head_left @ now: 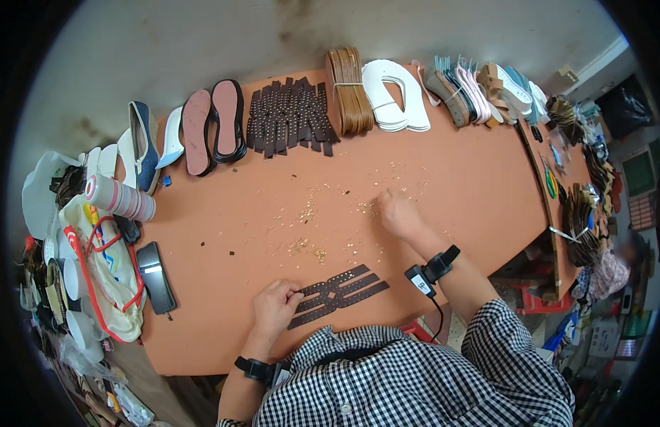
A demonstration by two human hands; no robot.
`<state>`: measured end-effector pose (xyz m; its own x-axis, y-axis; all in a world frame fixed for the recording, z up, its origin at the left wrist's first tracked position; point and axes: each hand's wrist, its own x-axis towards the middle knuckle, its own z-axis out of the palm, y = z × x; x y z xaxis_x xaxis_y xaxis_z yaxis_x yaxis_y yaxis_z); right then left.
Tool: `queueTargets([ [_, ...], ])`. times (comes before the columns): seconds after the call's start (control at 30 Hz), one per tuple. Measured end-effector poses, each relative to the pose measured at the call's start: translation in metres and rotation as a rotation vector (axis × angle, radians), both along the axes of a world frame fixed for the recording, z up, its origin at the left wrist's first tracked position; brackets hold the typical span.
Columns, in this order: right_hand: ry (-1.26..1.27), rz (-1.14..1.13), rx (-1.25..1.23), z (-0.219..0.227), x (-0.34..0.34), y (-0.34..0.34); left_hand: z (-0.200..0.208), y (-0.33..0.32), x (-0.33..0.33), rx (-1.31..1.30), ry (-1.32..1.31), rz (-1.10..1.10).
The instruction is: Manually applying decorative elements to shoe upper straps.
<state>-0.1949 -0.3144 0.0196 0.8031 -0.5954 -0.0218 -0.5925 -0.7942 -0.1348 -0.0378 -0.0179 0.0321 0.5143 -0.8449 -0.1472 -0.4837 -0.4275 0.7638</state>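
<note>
The left hand (274, 306) pinches the strap's (336, 303) left end, while the right hand (397, 212) dips among gold studs (365, 208), whether holding one I cannot tell.

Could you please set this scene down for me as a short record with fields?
Left hand: hand touching the left end of a dark slotted piece; grip unclear
Right hand: hand beside scattered gold-coloured bits; too small to tell whether it holds one
Surface: orange-brown table
Far edge: pink-topped soles, pile of dark strips, tied brown bundle, white curved pieces
Left side: striped cylinder
</note>
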Motion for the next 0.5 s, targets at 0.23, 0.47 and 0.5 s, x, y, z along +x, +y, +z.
queueTargets([
  [0.23, 0.042, -0.025, -0.034, 0.000, -0.001, -0.005, -0.009, -0.003, 0.001, -0.022, 0.020, -0.011],
  [0.47, 0.045, 0.105, 0.118, 0.018, -0.010, 0.059, -0.008, 0.001, 0.003, 0.019, 0.024, -0.012],
  [0.5, 0.028, 0.133, 0.176, 0.018, -0.011, 0.080, -0.012, 0.004, 0.003, 0.004, 0.026, -0.018],
])
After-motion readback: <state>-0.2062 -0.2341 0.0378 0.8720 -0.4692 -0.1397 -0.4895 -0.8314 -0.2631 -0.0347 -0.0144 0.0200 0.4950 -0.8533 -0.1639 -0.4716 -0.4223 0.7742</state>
